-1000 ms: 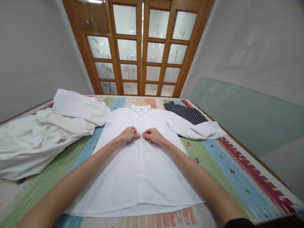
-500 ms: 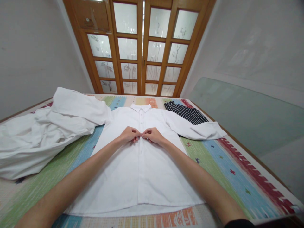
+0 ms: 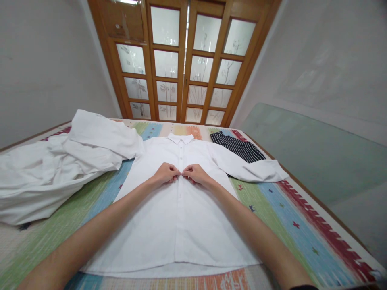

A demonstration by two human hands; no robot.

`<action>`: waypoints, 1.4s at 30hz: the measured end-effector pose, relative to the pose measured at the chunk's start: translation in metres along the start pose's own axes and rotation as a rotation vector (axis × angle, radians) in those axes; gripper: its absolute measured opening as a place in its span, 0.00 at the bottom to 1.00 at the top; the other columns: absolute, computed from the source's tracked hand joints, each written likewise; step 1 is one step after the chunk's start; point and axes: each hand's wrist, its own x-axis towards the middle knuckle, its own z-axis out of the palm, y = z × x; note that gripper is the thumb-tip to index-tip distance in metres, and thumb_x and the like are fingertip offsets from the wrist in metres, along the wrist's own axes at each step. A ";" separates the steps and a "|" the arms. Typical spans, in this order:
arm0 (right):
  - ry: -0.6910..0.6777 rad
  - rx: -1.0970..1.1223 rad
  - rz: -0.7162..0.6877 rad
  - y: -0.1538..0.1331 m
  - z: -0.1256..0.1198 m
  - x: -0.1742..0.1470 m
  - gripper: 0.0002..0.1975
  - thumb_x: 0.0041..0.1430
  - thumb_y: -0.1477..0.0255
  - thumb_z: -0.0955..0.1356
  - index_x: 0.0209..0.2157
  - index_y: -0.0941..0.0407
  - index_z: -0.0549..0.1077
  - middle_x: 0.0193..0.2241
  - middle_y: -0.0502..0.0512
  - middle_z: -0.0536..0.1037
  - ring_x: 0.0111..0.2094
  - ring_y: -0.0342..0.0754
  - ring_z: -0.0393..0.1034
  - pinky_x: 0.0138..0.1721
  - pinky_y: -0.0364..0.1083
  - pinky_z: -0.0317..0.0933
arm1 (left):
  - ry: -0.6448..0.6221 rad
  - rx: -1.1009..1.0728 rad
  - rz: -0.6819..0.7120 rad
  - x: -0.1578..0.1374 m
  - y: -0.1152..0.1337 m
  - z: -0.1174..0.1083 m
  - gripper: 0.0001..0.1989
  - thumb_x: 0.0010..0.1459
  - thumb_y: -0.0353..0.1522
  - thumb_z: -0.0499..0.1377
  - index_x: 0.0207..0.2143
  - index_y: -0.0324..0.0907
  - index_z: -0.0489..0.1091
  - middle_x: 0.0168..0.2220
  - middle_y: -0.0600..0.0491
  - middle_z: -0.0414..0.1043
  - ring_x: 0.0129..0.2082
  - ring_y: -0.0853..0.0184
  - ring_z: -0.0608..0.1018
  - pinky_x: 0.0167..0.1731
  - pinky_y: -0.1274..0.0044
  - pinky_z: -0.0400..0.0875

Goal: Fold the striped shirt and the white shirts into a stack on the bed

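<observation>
While the left hand [image 3: 166, 173] and right hand [image 3: 196, 173] are pinching at the button strip [image 3: 178, 225] of the white shirt [image 3: 202, 229], they are sitting slightly closer together than a second ago, suggesting finer handling there. The shirt is lying front-up on the patterned cover [image 3: 290, 225], its sleeve [image 3: 250, 170] overlapping striped cloth [image 3: 237, 146].

Bright panes [image 3: 165, 26]; edges apparently stretched.

Shirt [image 3: 178, 233], white heap [image 3: 57, 177], striped cloth [image 3: 237, 146] on patterned cover [image 3: 276, 207]
</observation>
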 end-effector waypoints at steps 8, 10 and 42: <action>0.190 -0.303 -0.195 0.007 0.005 -0.004 0.05 0.52 0.75 0.69 0.32 0.59 0.79 0.18 0.47 0.75 0.19 0.40 0.65 0.25 0.39 0.57 | 0.131 0.439 0.334 -0.005 -0.002 -0.006 0.04 0.50 0.30 0.62 0.26 0.38 0.77 0.33 0.50 0.71 0.33 0.66 0.74 0.40 0.74 0.70; 0.188 -0.456 -0.309 0.006 0.008 -0.012 0.09 0.54 0.75 0.68 0.35 0.58 0.81 0.22 0.50 0.78 0.23 0.42 0.68 0.30 0.40 0.59 | 0.109 0.459 0.362 -0.012 -0.003 -0.009 0.06 0.52 0.28 0.60 0.30 0.38 0.78 0.34 0.50 0.71 0.33 0.66 0.74 0.41 0.74 0.69; 0.095 -0.581 -0.168 -0.010 0.038 -0.085 0.03 0.47 0.77 0.68 0.22 0.56 0.71 0.20 0.50 0.75 0.23 0.43 0.67 0.27 0.41 0.54 | -0.124 0.341 0.391 -0.075 -0.011 0.000 0.14 0.54 0.26 0.55 0.36 0.44 0.80 0.36 0.51 0.74 0.34 0.68 0.75 0.39 0.77 0.69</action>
